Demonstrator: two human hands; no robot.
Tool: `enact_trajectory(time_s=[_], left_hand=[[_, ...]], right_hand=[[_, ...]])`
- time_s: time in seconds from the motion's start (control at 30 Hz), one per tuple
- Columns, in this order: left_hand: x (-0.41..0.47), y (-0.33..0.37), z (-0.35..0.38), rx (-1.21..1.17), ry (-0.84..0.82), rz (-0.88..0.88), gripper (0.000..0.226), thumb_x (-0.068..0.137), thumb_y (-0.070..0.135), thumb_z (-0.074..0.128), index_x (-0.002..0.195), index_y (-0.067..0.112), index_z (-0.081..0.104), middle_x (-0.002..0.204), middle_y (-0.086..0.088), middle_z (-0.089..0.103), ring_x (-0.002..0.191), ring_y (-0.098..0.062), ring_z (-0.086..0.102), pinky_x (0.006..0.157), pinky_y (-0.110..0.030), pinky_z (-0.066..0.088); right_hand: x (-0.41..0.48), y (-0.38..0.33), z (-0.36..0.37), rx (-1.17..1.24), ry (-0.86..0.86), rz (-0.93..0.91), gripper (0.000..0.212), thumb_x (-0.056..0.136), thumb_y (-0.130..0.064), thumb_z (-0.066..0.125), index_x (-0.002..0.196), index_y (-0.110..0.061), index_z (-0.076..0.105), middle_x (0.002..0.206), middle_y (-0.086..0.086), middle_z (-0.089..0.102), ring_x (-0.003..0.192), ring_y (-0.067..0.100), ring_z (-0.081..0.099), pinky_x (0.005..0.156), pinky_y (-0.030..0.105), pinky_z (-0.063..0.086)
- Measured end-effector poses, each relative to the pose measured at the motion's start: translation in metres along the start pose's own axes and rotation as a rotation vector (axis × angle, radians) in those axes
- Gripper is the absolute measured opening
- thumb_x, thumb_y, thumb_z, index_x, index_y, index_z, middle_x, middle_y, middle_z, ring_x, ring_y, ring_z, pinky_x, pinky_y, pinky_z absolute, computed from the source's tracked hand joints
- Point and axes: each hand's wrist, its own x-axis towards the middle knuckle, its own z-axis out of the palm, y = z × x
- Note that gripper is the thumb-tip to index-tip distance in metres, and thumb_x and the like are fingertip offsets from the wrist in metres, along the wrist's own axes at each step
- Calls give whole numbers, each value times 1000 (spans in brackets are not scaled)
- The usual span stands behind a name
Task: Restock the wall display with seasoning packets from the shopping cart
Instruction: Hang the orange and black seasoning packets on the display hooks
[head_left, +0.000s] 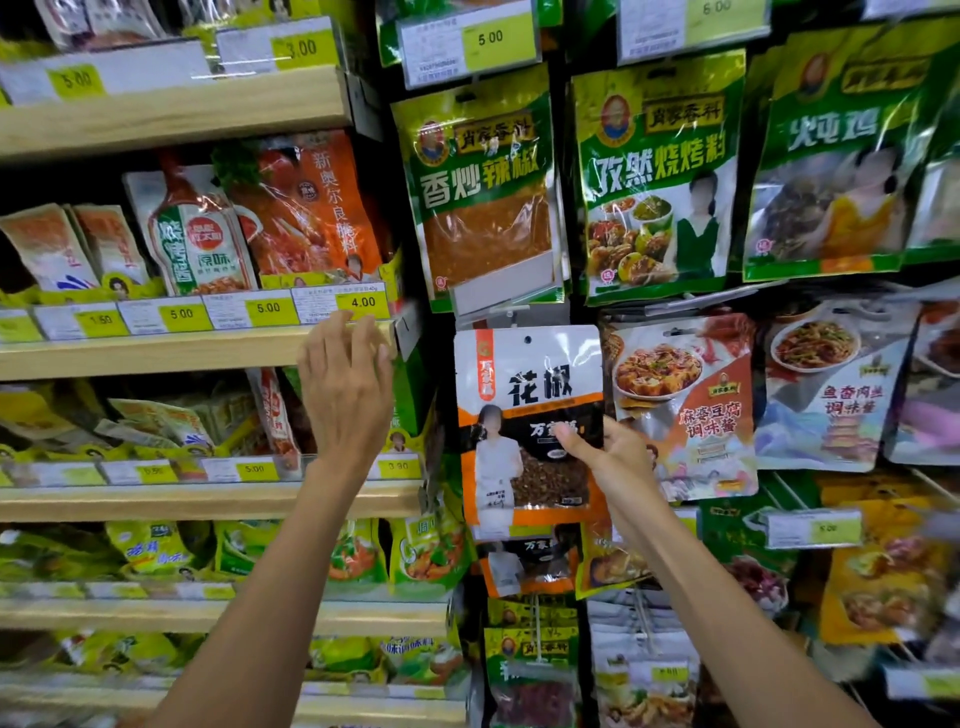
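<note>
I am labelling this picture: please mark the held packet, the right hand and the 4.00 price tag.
held packet (524, 395), head view, its printed front.
right hand (615, 462), head view, its middle.
4.00 price tag (362, 302), head view, its yellow field.

Supermarket aisle, close view. Left: pale wooden shelves (171, 111) in stacked tiers, front edges lined with clear strips of yellow-green price labels (362, 302). Shelf recesses in shadow. Right: wall display (441, 343) with dark backing, metal hooks (675, 304) jutting out, price tags (813, 527) hung at hook ends. Bright, even light; glare on label strips.
</note>
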Motion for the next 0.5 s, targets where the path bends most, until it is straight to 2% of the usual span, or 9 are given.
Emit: enact_trajectory(time_s=[0.13,0.27,0.5], left_hand=[[0,-9,15,-19,74,38,23,99,19,41,116,6,48,120,-23,54,113,-33,41,98,-44,33],[0,-13,22,-46,120,52,21,98,20,42,114,8,47,117,-23,55,111,-32,41,98,-45,34],[2,-13,22,-71,153,58,19,98,19,41,108,6,49,112,-23,56,107,-33,42,96,-47,36]], right_hand=[[12,-5,9,-33,7,-26,19,86,-25,70,101,-15,70,101,-5,73,94,-1,65,69,11,49],[18,-7,14,-59,20,-41,23,87,-23,69,105,-10,70,105,0,72,101,10,64,86,25,49],[24,-4,14,-86,98,-15,15,86,-25,71,98,-17,70,98,-4,72,98,12,65,91,35,50]])
